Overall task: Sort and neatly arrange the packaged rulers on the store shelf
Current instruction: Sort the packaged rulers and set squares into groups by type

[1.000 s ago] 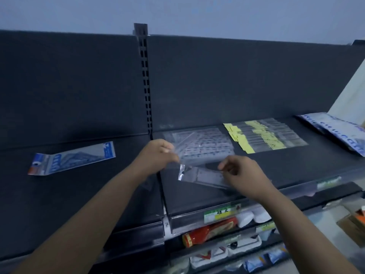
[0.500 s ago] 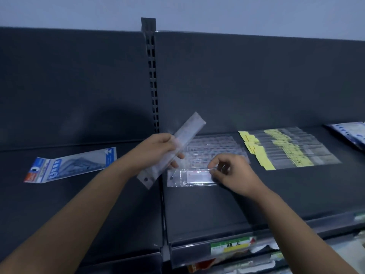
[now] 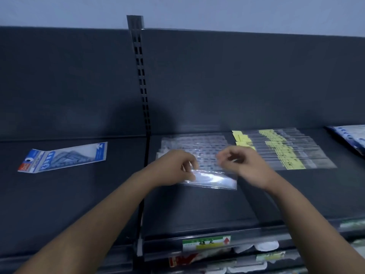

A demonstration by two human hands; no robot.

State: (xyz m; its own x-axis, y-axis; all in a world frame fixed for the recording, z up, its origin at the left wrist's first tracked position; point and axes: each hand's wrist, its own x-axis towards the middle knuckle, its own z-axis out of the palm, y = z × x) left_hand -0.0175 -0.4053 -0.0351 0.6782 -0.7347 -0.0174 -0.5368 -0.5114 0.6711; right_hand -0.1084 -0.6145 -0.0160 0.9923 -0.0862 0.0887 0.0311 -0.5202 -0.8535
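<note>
Pinching the long clear-plastic packaged ruler (image 3: 213, 179) by its left end, your left hand (image 3: 173, 171) curls thumb and fingers round it at the centre of the frame. Half a second ago that ruler slanted toward the upper right. Now it sits nearly level on the dark grey shelf (image 3: 296, 194), long axis left to right, just below the stack of clear ruler packs (image 3: 197, 143). Your right hand (image 3: 243, 165) hovers above its right end, fingers curled and blurred, so its grip cannot be told.
</note>
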